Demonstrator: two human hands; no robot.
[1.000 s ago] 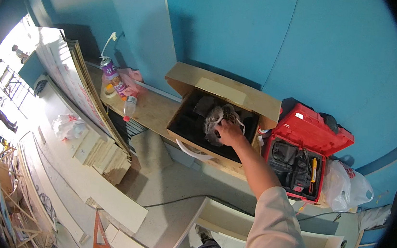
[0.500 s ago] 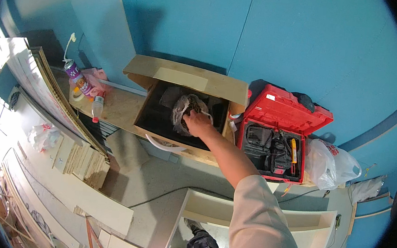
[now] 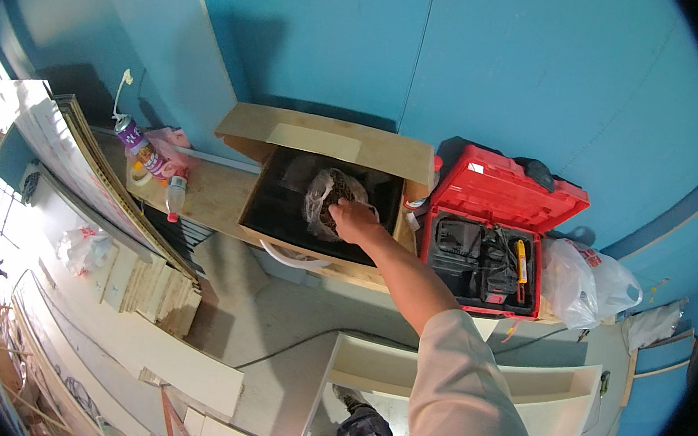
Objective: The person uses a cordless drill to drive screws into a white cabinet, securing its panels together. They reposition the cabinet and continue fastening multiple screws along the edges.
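Right hand [image 3: 355, 219] is being extended into the open brown cardboard box [image 3: 333, 141], just above centre frame. Fingers are being curled down onto a clear plastic bag of dark small parts [image 3: 326, 194]; whether the bag is being pinched or only touched cannot be told. The bag is lying inside the dark interior of the box, toward its right half, crumpled and bunched. The forearm, bare to the elbow and then covered by a pale beige sleeve [image 3: 462, 400], is being seen rising from the lower centre-right edge.

Left hand is not being shown anywhere in frame.

The box is resting on a light wooden shelf [image 3: 216, 191], its flap being folded back against the blue wall [image 3: 517, 74]. Just right of the box, an open red plastic tool case [image 3: 505, 192] is standing, lid up, with a dark power tool and a yellow-handled item nested in its black tray. Right of the case, a translucent white plastic bag [image 3: 593, 282] is slumping.

At upper left, on the same shelf, a purple-topped spray can [image 3: 134, 140] and a small clear bottle with a red cap [image 3: 173, 197] are standing near a pink cloth [image 3: 171, 141]. Stacked pale wooden boards [image 3: 147, 282] are leaning at left of centre. A white cabinet frame [image 3: 468, 379] is lying along the lower middle.
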